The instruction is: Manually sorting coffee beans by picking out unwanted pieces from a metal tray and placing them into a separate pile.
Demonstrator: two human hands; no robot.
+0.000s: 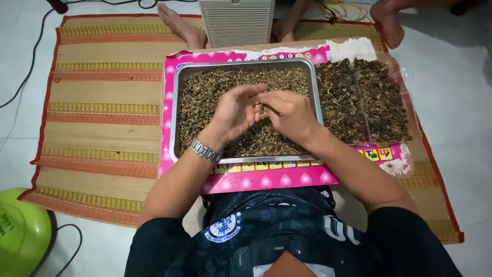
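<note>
Beneath both hands and reaching far out to either side lies a striped woven mat (102,102) in tan, red and yellow, spread on a pale tiled floor (456,102). On the mat, directly under the hands, sits a pink board (266,179) printed with hearts and coloured squares. Upon the board rests a rectangular metal tray (177,102), filled with small brownish-green dried bits (205,97). Just beyond the right hand, beside the tray, a clear sheet holds two darker heaps of dried bits (364,97). Ahead of the hands stands a white slatted appliance (237,20), with another person's bare feet (179,25) to both sides of it. Well off behind the left hand, a green rounded object (20,231) sits at the mat's corner.

Over the middle of the tray, the left hand (236,110), with a metal watch (205,150) at its wrist, and the right hand (289,113) meet fingertip to fingertip. Both are curled, pinching something small between them; what exactly is pinched is too small to tell.
</note>
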